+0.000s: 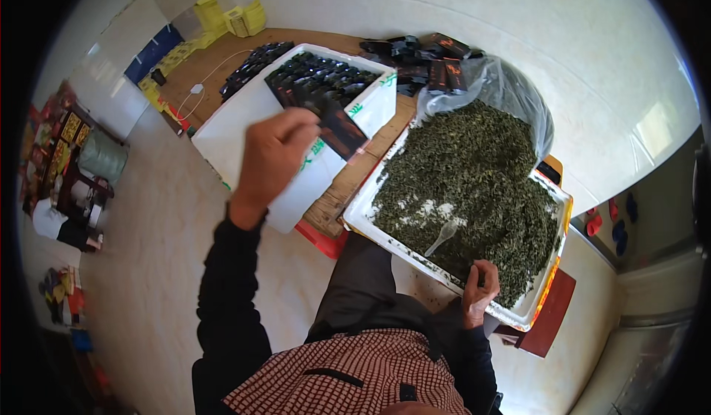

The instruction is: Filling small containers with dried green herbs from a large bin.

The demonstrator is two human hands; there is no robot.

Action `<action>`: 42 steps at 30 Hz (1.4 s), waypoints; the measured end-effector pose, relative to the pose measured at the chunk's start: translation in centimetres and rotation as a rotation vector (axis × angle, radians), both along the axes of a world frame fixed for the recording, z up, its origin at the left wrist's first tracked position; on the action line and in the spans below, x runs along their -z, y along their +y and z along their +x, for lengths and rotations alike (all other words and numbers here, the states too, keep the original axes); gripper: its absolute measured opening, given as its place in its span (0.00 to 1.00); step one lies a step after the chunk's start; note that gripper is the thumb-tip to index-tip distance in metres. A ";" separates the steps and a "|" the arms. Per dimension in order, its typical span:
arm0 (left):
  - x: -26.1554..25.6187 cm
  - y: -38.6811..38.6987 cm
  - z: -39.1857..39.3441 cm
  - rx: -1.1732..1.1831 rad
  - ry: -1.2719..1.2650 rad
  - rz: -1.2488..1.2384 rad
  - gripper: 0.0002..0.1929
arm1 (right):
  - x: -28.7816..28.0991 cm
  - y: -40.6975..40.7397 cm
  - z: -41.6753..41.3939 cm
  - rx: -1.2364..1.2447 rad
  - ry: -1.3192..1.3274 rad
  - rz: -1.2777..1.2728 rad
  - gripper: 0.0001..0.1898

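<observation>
My left hand [278, 156], blurred, is raised beside a white foam box [222, 137] and grips one end of a small black packet [345, 132] with orange-red marks. Many dark, shiny packets [328, 79] fill the box. To the right, dried green leaves [466, 165] are heaped in a shallow white foam tray [405, 251]. A clear plastic spoon [441, 238] lies on the leaves near a bare white patch. At the tray's near edge, my right hand [482, 290] has its thumb and fingers bent together by the leaves; whether they pinch anything is unclear.
More black packets [444, 48] lie piled at the back, beside a clear plastic bag [511, 87] at the heap. Other dark packets [250, 67] lie behind the box on the wooden table [333, 204]. A white cable [195, 89] and yellow packages [244, 20] are farther left.
</observation>
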State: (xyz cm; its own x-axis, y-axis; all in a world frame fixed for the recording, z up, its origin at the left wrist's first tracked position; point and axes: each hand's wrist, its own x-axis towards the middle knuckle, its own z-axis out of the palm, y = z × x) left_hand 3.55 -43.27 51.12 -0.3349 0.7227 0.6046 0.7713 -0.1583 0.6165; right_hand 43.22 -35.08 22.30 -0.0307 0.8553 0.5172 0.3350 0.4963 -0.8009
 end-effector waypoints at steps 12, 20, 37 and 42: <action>6.5 4.9 -29.4 -0.479 0.072 -0.192 0.06 | 1.7 -0.4 0.1 0.038 -0.010 -0.080 0.04; 9.9 7.9 -34.4 -0.521 0.244 -0.263 0.08 | 1.9 -0.4 -0.4 0.084 -0.113 -0.081 0.03; 11.4 10.1 -35.9 -0.501 0.250 -0.316 0.09 | 2.0 -0.1 -0.8 0.102 -0.225 -0.055 0.04; 11.8 10.9 -36.4 -0.497 0.242 -0.265 0.08 | 1.5 -0.1 -1.3 0.105 -0.254 -0.056 0.06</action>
State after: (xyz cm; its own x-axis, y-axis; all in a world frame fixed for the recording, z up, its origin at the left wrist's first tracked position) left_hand -32.86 -32.39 39.27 -0.5460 0.6518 0.5264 0.8366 0.3909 0.3837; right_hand 41.92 -35.22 20.79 -0.0629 0.8876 0.4564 0.5757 0.4058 -0.7098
